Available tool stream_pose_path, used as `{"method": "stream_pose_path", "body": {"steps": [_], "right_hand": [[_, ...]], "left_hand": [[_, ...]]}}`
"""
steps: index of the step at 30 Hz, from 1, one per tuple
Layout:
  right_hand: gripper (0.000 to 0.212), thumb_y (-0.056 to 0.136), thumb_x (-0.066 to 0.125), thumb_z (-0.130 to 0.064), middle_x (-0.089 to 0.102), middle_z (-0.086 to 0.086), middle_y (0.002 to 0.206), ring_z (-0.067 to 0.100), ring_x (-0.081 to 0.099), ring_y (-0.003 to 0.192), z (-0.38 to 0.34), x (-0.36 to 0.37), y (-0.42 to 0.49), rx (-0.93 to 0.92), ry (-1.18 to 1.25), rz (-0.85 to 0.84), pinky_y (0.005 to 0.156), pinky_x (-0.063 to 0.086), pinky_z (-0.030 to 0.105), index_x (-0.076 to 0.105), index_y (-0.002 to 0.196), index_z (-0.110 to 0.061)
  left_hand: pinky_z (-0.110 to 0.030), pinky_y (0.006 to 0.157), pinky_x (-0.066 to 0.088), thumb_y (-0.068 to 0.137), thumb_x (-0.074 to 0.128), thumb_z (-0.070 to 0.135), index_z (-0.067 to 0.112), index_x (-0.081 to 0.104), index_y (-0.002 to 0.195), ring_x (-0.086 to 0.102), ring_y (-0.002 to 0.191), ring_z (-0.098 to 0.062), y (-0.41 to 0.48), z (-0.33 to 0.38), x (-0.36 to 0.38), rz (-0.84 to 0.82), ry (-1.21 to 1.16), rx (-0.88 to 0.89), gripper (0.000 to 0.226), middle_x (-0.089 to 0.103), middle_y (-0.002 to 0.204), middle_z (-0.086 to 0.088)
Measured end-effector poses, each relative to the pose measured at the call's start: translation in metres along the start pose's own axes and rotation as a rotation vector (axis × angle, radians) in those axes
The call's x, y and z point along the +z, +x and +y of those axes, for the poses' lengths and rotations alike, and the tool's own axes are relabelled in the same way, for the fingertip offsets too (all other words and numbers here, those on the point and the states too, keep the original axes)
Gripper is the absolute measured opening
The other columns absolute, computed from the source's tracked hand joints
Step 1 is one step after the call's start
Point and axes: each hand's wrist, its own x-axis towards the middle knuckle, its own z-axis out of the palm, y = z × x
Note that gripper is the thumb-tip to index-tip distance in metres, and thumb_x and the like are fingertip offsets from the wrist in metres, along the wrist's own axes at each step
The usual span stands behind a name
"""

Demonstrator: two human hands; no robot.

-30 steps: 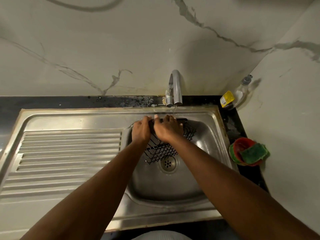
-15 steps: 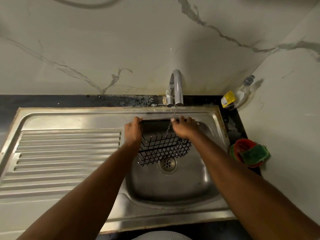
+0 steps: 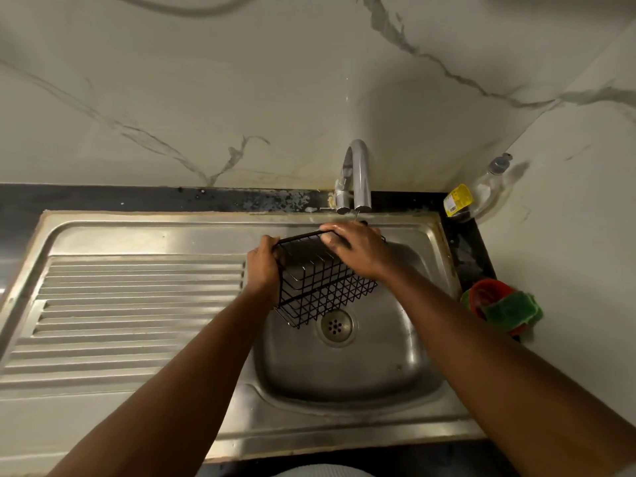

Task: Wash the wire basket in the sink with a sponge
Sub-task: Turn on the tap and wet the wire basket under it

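Observation:
A black wire basket (image 3: 321, 289) hangs tilted over the steel sink bowl (image 3: 347, 370), just below the tap (image 3: 358, 173). My left hand (image 3: 263, 268) grips its left end. My right hand (image 3: 358, 249) lies over the far top rim, fingers curled round the wire and wet. The green sponge (image 3: 511, 306) rests in a red dish (image 3: 488, 294) on the counter at the right, apart from both hands.
A ribbed steel draining board (image 3: 130, 315) stretches to the left of the bowl. The drain (image 3: 336, 326) sits below the basket. A clear soap bottle with a yellow label (image 3: 475, 194) stands in the back right corner. Marble walls close the back and right.
My right hand has slid left along the basket's far rim toward the middle. The basket has tipped, its near side swinging down and left. My left hand keeps its hold.

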Motion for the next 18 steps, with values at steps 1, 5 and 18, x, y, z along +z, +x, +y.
{"method": "stream_pose_path", "body": {"steps": [1, 5, 18], "right_hand": [[0.042, 0.108, 0.037, -0.053, 0.059, 0.001, 0.141, 0.023, 0.053, 0.131, 0.008, -0.005, 0.002, 0.067, 0.068, 0.013, 0.108, 0.041, 0.046, 0.056, 0.139, -0.032], [0.044, 0.105, 0.046, -0.053, 0.067, 0.004, 0.126, 0.024, 0.062, 0.116, 0.039, -0.023, 0.009, 0.296, 0.191, 0.012, 0.088, 0.049, 0.036, 0.064, 0.131, -0.022], [0.055, 0.104, 0.044, -0.056, 0.068, 0.007, 0.073, 0.020, 0.067, 0.073, 0.091, 0.005, -0.004, 0.677, 1.116, 0.036, 0.068, 0.047, 0.028, 0.058, 0.065, -0.020]], "left_hand": [[-0.042, 0.072, 0.046, 0.095, 0.048, 0.049, 0.015, 0.070, 0.086, 0.057, 0.080, -0.029, 0.001, -0.001, -0.002, -0.011, 0.013, 0.009, 0.041, 0.066, 0.085, -0.016], [-0.036, 0.062, 0.039, 0.103, 0.041, 0.040, 0.019, 0.059, 0.072, 0.047, 0.067, -0.025, 0.002, -0.011, -0.015, -0.033, 0.045, 0.021, 0.041, 0.052, 0.067, -0.007], [-0.033, 0.058, 0.032, 0.105, 0.035, 0.033, 0.023, 0.045, 0.067, 0.036, 0.056, -0.016, 0.001, -0.027, -0.015, -0.076, -0.083, -0.026, 0.040, 0.040, 0.061, -0.002]]}}
